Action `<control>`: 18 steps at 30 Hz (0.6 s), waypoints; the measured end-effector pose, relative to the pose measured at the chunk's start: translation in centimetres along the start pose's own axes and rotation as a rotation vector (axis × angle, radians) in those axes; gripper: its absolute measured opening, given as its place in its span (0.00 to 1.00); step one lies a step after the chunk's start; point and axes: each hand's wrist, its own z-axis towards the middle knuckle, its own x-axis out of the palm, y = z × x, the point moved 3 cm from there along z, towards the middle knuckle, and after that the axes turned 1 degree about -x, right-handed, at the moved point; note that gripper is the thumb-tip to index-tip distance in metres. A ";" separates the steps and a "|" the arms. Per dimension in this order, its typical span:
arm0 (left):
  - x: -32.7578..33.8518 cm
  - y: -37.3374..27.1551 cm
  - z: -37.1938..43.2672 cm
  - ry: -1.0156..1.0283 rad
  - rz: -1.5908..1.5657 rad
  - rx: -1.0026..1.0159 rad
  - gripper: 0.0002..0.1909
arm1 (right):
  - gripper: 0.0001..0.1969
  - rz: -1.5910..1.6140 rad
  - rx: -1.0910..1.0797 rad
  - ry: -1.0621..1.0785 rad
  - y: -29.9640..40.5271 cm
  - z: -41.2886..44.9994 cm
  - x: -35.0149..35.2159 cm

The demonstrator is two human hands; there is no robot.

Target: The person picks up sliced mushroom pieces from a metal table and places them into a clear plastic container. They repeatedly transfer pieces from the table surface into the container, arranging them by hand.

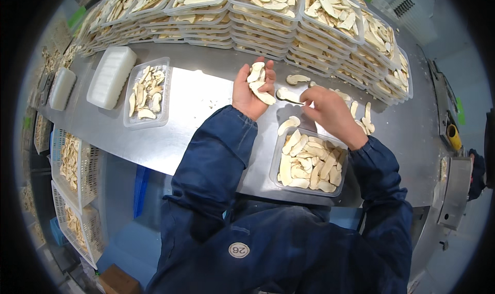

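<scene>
My left hand (251, 95), palm up, holds several pale mushroom slices (258, 81). To its right, my right hand (328, 110) has thumb and forefinger together at the end of a mushroom slice (288, 95) by the metal table; whether they grip it, I cannot tell. Another slice (298, 79) lies just beyond, and one more (289, 124) rests beside a clear plastic tray (273, 166) full of slices near my body. Loose slices (367, 118) are also scattered right of my right hand. A second clear tray (147, 123), partly filled with smaller slices, stands on the left.
Stacked clear trays of slices (263, 13) line the far side of the metal table (185, 139). White upturned trays (112, 77) stand at left. White perforated baskets (88, 174) with slices sit below the table's left edge. A person's dark sleeve (477, 174) shows at far right.
</scene>
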 end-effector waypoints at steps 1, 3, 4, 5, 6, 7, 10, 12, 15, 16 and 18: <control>0.1 0.1 0.0 -0.009 -0.012 -0.005 0.18 | 0.09 0.009 -0.060 0.037 0.5 0.1 0.4; 0.2 -0.2 -0.1 -0.004 -0.025 0.007 0.18 | 0.10 0.014 -0.077 0.147 0.7 0.2 1.1; 0.3 -0.3 -0.1 -0.004 -0.030 0.014 0.18 | 0.10 0.014 -0.102 0.187 0.4 0.3 1.5; 0.4 -0.5 -0.1 -0.004 -0.035 0.020 0.18 | 0.10 0.014 -0.126 0.227 0.3 0.3 1.7; 0.4 -0.6 -0.2 0.003 -0.024 0.025 0.18 | 0.10 0.078 -0.145 0.246 0.2 0.3 1.6; 0.4 -0.6 -0.2 0.010 -0.014 0.031 0.18 | 0.11 0.091 -0.115 0.269 -0.2 0.4 1.8; 0.1 -0.7 -0.1 0.025 0.010 0.038 0.17 | 0.11 0.133 0.075 0.315 -1.4 0.9 1.8; -0.2 -0.5 0.1 0.007 0.071 0.066 0.16 | 0.10 0.079 0.035 0.061 -1.3 1.0 1.1; -0.6 0.0 0.3 0.025 0.052 0.078 0.18 | 0.09 0.153 0.051 -0.117 -0.1 1.3 0.4; -0.6 0.1 0.1 0.043 0.054 0.071 0.17 | 0.10 0.264 0.089 -0.071 0.9 1.7 0.4; -0.5 0.7 0.1 0.000 0.064 0.118 0.16 | 0.13 0.440 0.135 0.038 1.9 2.1 0.9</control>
